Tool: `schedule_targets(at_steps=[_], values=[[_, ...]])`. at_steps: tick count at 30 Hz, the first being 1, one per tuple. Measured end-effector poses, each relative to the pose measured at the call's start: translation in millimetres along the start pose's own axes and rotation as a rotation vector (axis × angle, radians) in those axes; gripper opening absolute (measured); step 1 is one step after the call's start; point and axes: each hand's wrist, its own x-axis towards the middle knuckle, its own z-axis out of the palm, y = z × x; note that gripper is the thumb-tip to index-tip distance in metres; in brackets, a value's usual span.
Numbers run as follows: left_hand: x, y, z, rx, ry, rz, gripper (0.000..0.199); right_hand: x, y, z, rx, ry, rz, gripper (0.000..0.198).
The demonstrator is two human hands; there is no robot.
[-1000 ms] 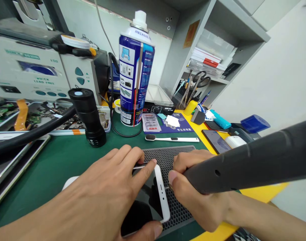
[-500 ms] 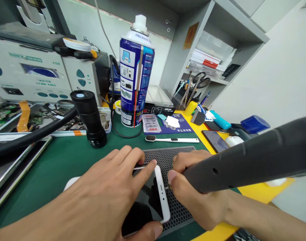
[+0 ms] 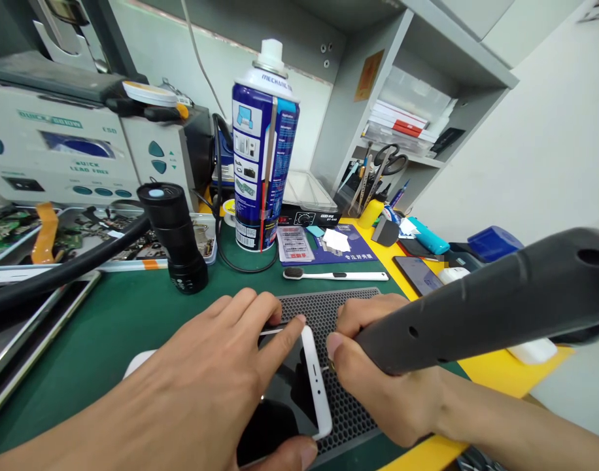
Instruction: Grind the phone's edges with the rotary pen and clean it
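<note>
A white-framed smartphone (image 3: 310,366) with a dark screen lies on the grey honeycomb pad (image 3: 351,296). My left hand (image 3: 231,373) reaches across it from the left, index finger by the far corner and thumb over the near edge, gripping it. My right hand (image 3: 378,373) is wrapped round the front of a thick dark grey handheld tool (image 3: 486,307), whose body slants up to the right. A thin tip pokes out from my right fingers to the phone's top edge; whether it goes inside is too small to tell.
Behind the pad lies a white brush (image 3: 336,275). A black flashlight (image 3: 174,242) and a blue spray can (image 3: 264,157) stand upright farther back. At the left are a soldering station (image 3: 84,144), a black cable (image 3: 68,258) and a tray of circuit boards (image 3: 103,265). Another phone (image 3: 417,275) lies right.
The view has shifted slightly. The rear end of the dark grey tool has turned a little, showing a hole near its top. Both hands keep their hold, and the phone stays in place.
</note>
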Motion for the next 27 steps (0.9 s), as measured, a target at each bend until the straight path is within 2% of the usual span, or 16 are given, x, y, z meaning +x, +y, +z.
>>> schedule_targets(at_steps=[8, 19, 24, 27], values=[[2.1, -1.9, -1.0, 0.102, -0.035, 0.052, 0.087, 1.9, 0.9, 2.1, -0.029, 0.001, -0.029, 0.031], [13.5, 4.7, -13.5, 0.004, -0.067, 0.058, 0.082, 5.2, -1.9, 2.9, 0.011, 0.015, 0.003, 0.034], [18.4, 5.0, -18.9, -0.021, -0.114, 0.074, 0.081, 4.5, -2.0, 4.1, 0.125, 0.032, 0.022, 0.033], [20.8, 5.3, -21.7, -0.046, -0.099, 0.071, 0.075, 4.1, -2.0, 4.2, 0.137, 0.046, 0.035, 0.033]])
